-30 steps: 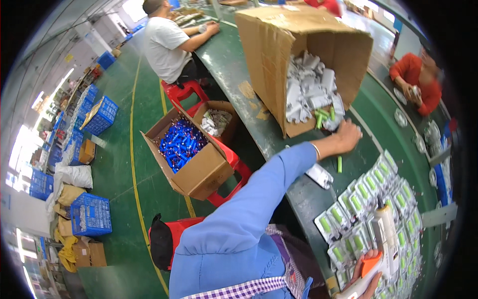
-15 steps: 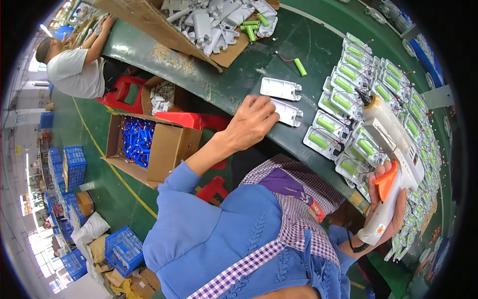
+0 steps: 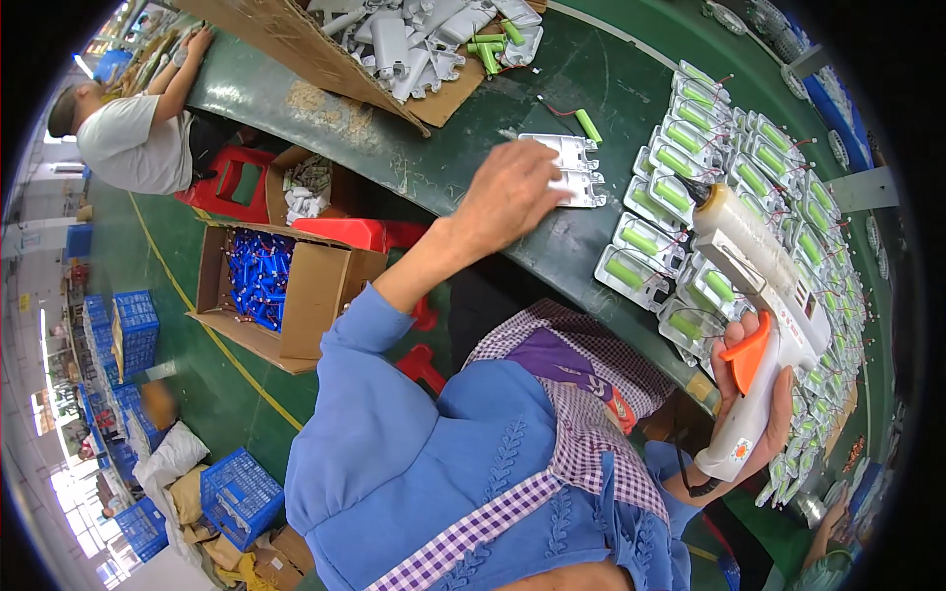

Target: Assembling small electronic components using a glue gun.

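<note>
left hand (image 3: pixel 512 187), two white trays (image 3: pixel 567 167), one glue gun (image 3: pixel 764 315)

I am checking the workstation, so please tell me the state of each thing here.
Left hand: resting on the white trays.
Right hand: gripping the glue gun, nozzle toward the filled trays.
Big box: tipped on its side, parts spilling out.
Floor box: open, holding blue pieces.
</note>
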A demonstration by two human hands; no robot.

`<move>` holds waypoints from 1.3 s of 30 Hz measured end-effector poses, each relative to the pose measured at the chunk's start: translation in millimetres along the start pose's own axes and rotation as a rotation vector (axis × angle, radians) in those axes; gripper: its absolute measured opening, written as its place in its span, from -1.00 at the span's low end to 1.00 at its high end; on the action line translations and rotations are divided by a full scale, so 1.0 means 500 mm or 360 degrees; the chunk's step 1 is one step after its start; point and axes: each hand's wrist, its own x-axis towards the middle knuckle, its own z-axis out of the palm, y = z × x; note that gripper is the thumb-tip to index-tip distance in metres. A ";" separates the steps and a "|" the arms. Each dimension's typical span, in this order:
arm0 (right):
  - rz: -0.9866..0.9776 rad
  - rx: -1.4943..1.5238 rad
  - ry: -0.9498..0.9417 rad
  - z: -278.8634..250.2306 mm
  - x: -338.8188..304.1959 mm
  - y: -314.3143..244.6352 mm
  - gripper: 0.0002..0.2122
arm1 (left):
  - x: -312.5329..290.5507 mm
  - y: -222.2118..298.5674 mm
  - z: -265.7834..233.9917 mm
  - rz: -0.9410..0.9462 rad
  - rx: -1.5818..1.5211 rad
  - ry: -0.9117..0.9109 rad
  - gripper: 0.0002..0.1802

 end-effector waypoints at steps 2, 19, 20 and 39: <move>0.0007 -0.0026 0.0035 0.001 0.003 0.002 -0.41 | 0.050 -0.015 -0.001 -0.0149 0.0154 0.0013 -0.82; -0.0161 -0.0674 0.0381 0.074 0.038 0.047 -0.48 | 0.163 -0.119 0.050 -0.0272 0.0614 -0.0027 -0.86; -0.0113 -0.0728 0.0373 0.072 0.054 0.057 -0.49 | 0.130 -0.126 0.033 -0.0294 0.0647 -0.0075 -0.80; 0.0239 -0.1310 0.0187 0.116 0.211 0.194 -0.68 | -0.039 -0.156 0.003 -0.0768 0.0117 0.0237 -0.73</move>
